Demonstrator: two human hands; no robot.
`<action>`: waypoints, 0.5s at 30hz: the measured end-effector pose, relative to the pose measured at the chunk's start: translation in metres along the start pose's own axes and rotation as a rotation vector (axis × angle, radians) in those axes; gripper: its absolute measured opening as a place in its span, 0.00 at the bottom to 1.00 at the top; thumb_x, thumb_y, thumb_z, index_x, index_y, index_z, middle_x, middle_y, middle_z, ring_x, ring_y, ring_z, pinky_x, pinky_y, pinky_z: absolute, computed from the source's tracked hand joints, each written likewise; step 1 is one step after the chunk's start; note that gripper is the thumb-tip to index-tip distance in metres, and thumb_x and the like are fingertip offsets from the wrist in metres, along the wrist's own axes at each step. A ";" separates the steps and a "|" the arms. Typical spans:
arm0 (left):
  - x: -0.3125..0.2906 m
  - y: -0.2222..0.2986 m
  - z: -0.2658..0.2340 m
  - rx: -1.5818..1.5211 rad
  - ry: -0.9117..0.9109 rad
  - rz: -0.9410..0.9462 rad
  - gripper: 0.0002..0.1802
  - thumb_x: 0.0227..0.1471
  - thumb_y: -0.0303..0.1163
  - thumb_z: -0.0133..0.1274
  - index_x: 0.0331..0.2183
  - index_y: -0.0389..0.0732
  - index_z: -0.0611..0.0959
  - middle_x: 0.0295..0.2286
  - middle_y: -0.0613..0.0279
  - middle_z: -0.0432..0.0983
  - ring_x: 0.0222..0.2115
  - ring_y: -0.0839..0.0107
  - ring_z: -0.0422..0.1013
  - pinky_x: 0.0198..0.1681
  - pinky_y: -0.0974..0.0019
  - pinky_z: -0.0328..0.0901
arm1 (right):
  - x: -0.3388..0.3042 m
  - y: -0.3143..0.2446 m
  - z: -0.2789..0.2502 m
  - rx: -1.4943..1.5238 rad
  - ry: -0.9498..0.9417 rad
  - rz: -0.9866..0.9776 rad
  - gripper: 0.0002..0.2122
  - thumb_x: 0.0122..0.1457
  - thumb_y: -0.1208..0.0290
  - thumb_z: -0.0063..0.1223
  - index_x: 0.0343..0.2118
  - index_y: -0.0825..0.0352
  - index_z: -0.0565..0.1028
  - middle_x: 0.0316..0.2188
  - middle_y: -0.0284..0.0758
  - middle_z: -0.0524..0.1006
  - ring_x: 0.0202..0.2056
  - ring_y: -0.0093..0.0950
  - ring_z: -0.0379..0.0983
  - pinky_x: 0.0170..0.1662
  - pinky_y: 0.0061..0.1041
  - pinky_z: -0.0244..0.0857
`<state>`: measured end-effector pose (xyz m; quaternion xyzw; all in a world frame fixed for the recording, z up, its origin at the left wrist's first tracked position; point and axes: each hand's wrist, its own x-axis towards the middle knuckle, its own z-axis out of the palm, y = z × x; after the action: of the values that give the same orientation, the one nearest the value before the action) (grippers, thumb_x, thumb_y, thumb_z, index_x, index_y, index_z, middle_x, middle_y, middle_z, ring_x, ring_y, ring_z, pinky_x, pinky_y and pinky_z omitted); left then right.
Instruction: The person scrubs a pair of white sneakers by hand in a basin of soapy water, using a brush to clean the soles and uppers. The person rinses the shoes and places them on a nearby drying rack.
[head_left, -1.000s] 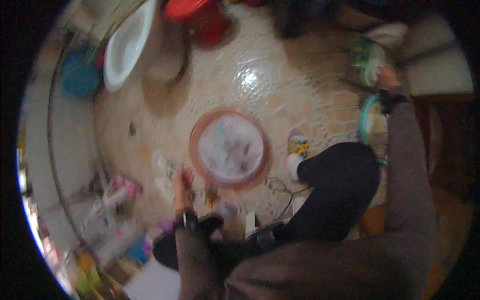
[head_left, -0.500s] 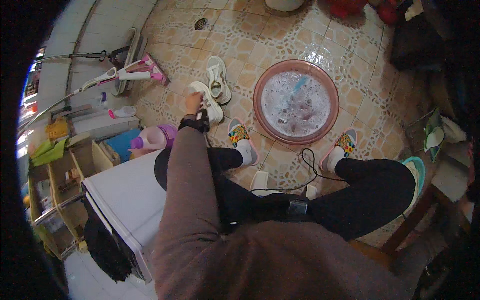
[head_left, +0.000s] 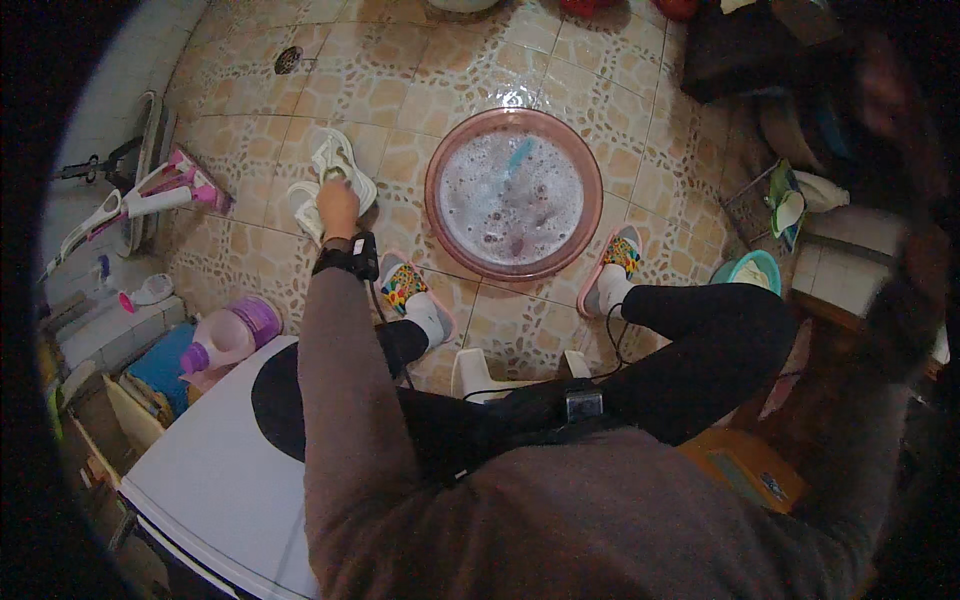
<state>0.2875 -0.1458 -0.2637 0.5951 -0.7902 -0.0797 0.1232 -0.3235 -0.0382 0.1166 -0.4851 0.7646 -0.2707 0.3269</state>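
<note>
Fingers (head_left: 329, 192), left hand (head_left: 338, 212): curled, grip unclear | pale shoes (head_left: 333, 150), ten o'clock | likely light, flexible; best held at heel

Dim o/all, bit grainy. Glare on wet-looking floor tiles (head_left: 512, 82) just beyond basin (head_left: 593, 200); R side v. dark, R sleeve (head_left: 865, 460) half lost in shadow. L hand (head_left: 337, 206) slightly soft. Fisheye bends edges, corners blk.

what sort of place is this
Likely a washroom or laundry area in a home: there's a tiled floor with a round drain, a wide basin of suds, and a purple jug.
</note>
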 end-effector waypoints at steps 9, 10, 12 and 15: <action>0.003 0.123 -0.118 -0.654 0.087 -0.175 0.17 0.45 0.30 0.58 0.39 0.33 0.80 0.34 0.45 0.78 0.36 0.53 0.74 0.40 0.56 0.67 | -0.026 0.019 0.248 0.419 -0.519 0.232 0.25 0.61 0.50 0.52 0.54 0.62 0.71 0.37 0.35 0.79 0.37 0.26 0.78 0.40 0.26 0.73; -0.014 0.151 -0.122 -0.788 0.112 -0.156 0.16 0.45 0.29 0.58 0.38 0.34 0.80 0.32 0.48 0.78 0.35 0.55 0.74 0.40 0.58 0.67 | -0.039 0.035 0.269 0.653 -0.542 0.257 0.27 0.61 0.48 0.51 0.56 0.63 0.70 0.41 0.36 0.78 0.40 0.28 0.77 0.42 0.28 0.72; -0.059 0.206 -0.128 -0.833 0.213 0.035 0.15 0.45 0.25 0.58 0.39 0.36 0.79 0.33 0.50 0.75 0.34 0.52 0.72 0.40 0.58 0.66 | -0.071 0.059 0.306 1.016 -0.558 0.413 0.28 0.62 0.46 0.48 0.57 0.63 0.68 0.45 0.39 0.77 0.44 0.31 0.76 0.46 0.32 0.72; -0.116 0.279 -0.127 -0.856 0.164 0.172 0.14 0.47 0.25 0.57 0.39 0.35 0.78 0.35 0.51 0.73 0.38 0.54 0.71 0.42 0.61 0.66 | -0.104 0.083 0.333 1.559 -0.616 0.485 0.27 0.64 0.47 0.43 0.58 0.64 0.67 0.49 0.41 0.75 0.47 0.35 0.75 0.49 0.36 0.71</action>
<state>0.0977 0.0459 -0.0781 0.4270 -0.7201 -0.3419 0.4268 -0.0838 0.0567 -0.1327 0.0016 0.3212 -0.4967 0.8063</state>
